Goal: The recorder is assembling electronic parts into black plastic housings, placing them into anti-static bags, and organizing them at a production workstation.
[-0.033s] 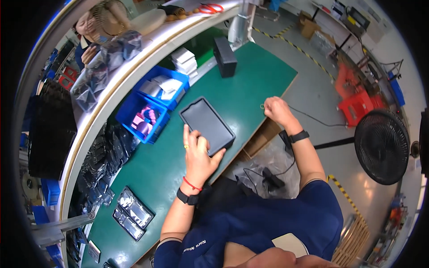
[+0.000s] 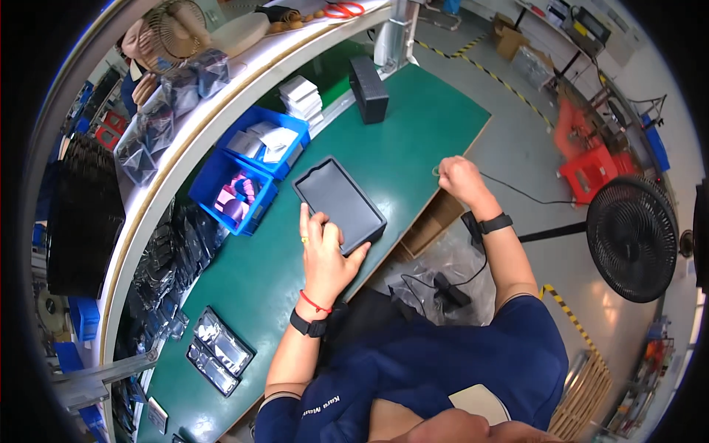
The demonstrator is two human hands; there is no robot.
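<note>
A black rectangular box point(image 2: 342, 198) with a raised rim, notched at its far end, lies on the green tabletop. My left hand point(image 2: 326, 249) spans its near end, index finger along the left edge, thumb at the near right corner, the other fingers bent over the top. My right hand point(image 2: 459, 177) is closed in a fist above the table's right edge, apart from the box. A small pale loop shows beside its fingers; whatever is inside the fist is hidden.
Blue bins point(image 2: 255, 196) with pink pieces and white packets stand left of the box. Farther back are a white stack point(image 2: 301, 97) and a black block point(image 2: 368, 90). Black trays point(image 2: 220, 351) lie near left. A fan point(image 2: 630, 238) stands at right. Across the shelf is another person.
The whole view has shifted very slightly. Both hands and the black box keep the same places relative to each other.
</note>
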